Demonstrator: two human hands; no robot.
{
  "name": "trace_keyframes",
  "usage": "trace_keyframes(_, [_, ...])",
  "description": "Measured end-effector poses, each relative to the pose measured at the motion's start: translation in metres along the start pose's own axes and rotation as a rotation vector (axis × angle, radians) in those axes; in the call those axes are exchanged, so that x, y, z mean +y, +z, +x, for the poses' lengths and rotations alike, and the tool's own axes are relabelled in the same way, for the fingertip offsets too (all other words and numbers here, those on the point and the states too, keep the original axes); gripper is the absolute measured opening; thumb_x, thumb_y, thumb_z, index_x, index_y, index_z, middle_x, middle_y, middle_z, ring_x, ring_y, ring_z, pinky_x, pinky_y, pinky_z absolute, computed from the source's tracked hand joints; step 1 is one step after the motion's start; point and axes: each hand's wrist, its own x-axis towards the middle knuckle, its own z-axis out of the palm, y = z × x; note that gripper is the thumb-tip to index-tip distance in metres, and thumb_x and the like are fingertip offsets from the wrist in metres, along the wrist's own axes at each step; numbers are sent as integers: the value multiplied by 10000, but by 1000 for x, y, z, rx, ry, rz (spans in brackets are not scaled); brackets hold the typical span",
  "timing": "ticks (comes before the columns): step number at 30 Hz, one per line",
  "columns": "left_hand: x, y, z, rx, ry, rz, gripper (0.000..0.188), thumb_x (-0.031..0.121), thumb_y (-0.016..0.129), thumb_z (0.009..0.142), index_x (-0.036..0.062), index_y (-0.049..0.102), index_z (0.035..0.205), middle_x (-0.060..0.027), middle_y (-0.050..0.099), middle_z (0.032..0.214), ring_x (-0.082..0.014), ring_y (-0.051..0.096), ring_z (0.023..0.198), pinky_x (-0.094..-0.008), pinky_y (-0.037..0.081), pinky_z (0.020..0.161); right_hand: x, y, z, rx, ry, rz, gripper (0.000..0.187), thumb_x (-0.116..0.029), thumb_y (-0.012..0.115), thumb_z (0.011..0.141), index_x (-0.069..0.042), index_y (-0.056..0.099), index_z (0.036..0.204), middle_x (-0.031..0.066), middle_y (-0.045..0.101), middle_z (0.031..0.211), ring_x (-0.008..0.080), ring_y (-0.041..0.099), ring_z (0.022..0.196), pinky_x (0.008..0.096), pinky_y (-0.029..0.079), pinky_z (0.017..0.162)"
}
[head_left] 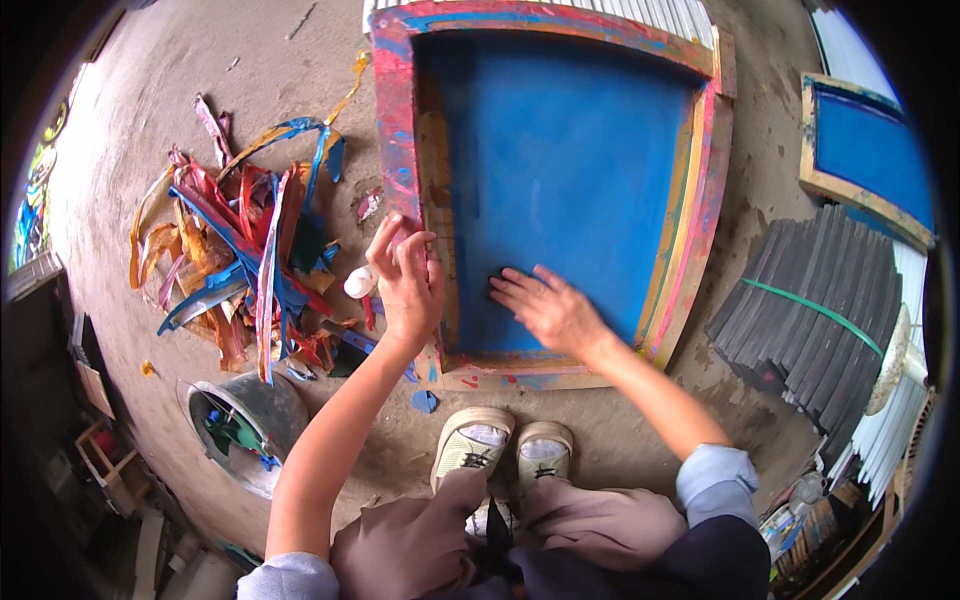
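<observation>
A paint-stained wooden screen-printing frame [712, 225] with taut blue mesh [570, 170] is in front of my feet. My right hand [550, 312] rests with fingers spread on the lower part of the mesh, holding nothing. At the frame's left rail, my left hand [408, 290] has its fingers bent over the painted wood. A white rounded thing [360, 282] pokes out just left of that hand; whether the hand touches it, I cannot tell.
A heap of paint-coated strips [250, 240] lies on the concrete floor to the left, above a grey bucket [290, 405]. On the right are a strapped bundle of dark slats [810, 310] and another blue screen [865, 150]. White corrugated sheeting [600, 8] shows behind the frame.
</observation>
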Motion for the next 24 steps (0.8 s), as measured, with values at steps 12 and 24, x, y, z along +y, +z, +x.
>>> trace_keyframes(12, [2,0,-2,-40,-38,41,337,-4,559,823,62,491,1147,-217,294,1302,-411,378,1223,-499,366,1015,11,1,42,203,240,27,429,-148,583,849,-93,590,1275,68,463,1438,231,376,1371,508,249,1127])
trace_keyframes(24, [-3,5,-4,-4,-28,52,397,-13,632,770,112,527,1132,-200,312,1318,-400,398,1209,-481,428,948,86,-38,67,511,439,-136,450,-188,533,916,-108,490,1357,120,455,1405,360,398,1298,482,297,1094])
